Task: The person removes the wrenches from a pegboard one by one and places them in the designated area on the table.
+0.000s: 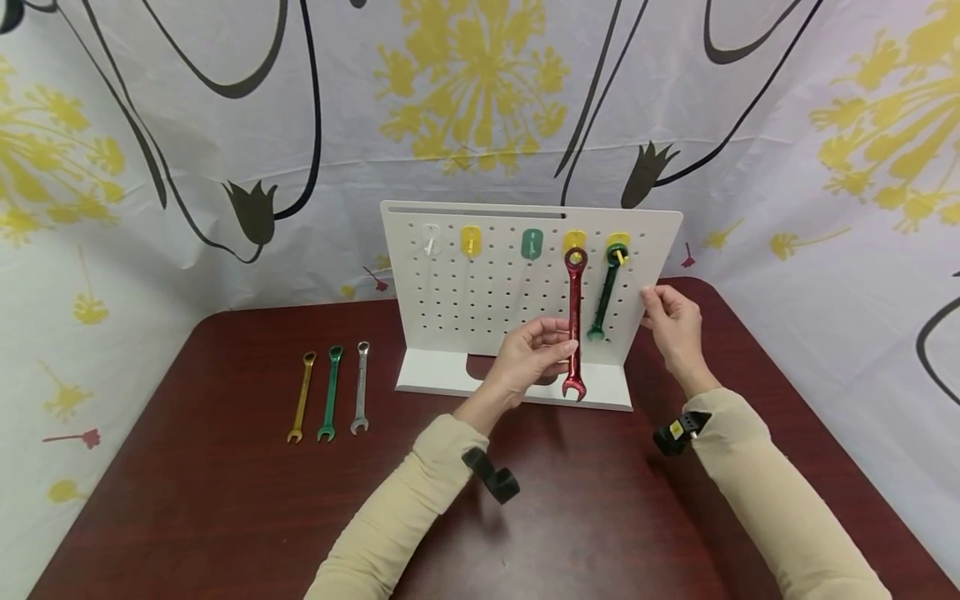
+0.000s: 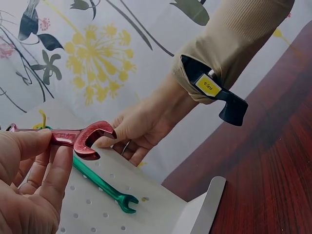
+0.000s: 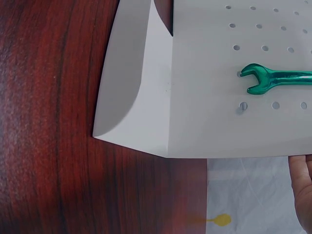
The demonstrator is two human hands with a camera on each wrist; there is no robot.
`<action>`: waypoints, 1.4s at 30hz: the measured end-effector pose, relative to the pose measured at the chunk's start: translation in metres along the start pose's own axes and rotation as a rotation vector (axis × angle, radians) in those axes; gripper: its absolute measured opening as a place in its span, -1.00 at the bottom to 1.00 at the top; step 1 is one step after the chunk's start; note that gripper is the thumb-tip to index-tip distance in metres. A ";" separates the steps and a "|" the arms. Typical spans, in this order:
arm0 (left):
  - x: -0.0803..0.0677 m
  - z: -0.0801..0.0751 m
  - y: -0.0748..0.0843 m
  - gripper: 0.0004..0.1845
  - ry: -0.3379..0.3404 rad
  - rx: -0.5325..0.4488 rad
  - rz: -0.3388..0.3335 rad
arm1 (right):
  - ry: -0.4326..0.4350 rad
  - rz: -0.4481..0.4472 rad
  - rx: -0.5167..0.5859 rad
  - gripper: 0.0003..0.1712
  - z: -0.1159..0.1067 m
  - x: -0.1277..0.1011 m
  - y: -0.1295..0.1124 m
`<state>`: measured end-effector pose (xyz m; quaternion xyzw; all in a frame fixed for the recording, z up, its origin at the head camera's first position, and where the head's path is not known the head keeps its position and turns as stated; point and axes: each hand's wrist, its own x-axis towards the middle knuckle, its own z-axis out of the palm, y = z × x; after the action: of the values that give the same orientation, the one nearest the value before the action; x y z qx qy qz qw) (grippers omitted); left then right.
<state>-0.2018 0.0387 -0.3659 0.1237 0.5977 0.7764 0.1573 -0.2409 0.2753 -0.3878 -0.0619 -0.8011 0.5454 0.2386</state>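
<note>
My left hand (image 1: 525, 354) pinches a red combination wrench (image 1: 575, 308) near its lower, open-jaw end. The wrench stands upright before a white pegboard (image 1: 450, 321), its ring end over a yellow hook (image 1: 574, 239); whether it rests on the hook I cannot tell. My right hand (image 1: 675, 325) grips the board's right edge, thumb at the front, some fingers hidden behind. Between the hands a green wrench (image 1: 606, 296) hangs by its ring from another yellow hook (image 1: 619, 257). Its open end shows close up in the right wrist view, with part of my right hand (image 3: 302, 190) at the edge.
Left of the board, a gold wrench (image 1: 302, 396), a green wrench (image 1: 330, 396) and a silver wrench (image 1: 361, 387) lie on the dark red table (image 1: 225, 500). A white hook (image 1: 431, 240), a yellow hook (image 1: 471, 242) and a teal hook (image 1: 532, 243) carry nothing. Patterned cloth (image 1: 315, 150) hangs behind.
</note>
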 end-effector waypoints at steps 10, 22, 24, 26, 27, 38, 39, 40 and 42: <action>-0.005 -0.004 0.004 -0.68 -0.027 0.030 0.000 | -0.009 0.002 -0.019 -0.62 0.001 0.002 0.002; -0.016 -0.015 0.001 -0.69 -0.050 0.017 0.010 | -0.003 -0.004 -0.011 -0.59 0.000 -0.002 0.000; -0.018 -0.018 0.000 -0.69 -0.049 0.015 0.012 | -0.003 -0.008 -0.010 -0.58 0.000 -0.002 0.000; -0.019 -0.021 -0.001 -0.68 -0.044 0.015 0.009 | 0.001 -0.011 -0.005 -0.59 0.000 -0.002 0.000; -0.020 -0.022 -0.002 -0.68 -0.043 0.015 0.007 | 0.002 -0.013 -0.001 -0.61 0.000 -0.002 0.000; -0.032 -0.042 -0.007 -0.71 -0.016 0.033 -0.003 | 0.004 -0.013 -0.018 -0.68 0.000 0.000 -0.002; -0.033 -0.044 -0.007 -0.71 -0.016 0.033 -0.004 | 0.005 -0.010 -0.017 -0.70 0.000 0.000 -0.002; -0.034 -0.046 -0.007 -0.71 -0.015 0.034 -0.008 | 0.006 -0.010 -0.015 -0.70 0.000 0.000 -0.002; -0.037 -0.049 -0.008 -0.71 -0.009 0.043 -0.015 | 0.007 -0.006 -0.012 -0.71 0.000 0.000 -0.002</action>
<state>-0.1858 -0.0170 -0.3863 0.1259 0.6145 0.7616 0.1630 -0.2405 0.2742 -0.3867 -0.0628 -0.8037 0.5396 0.2429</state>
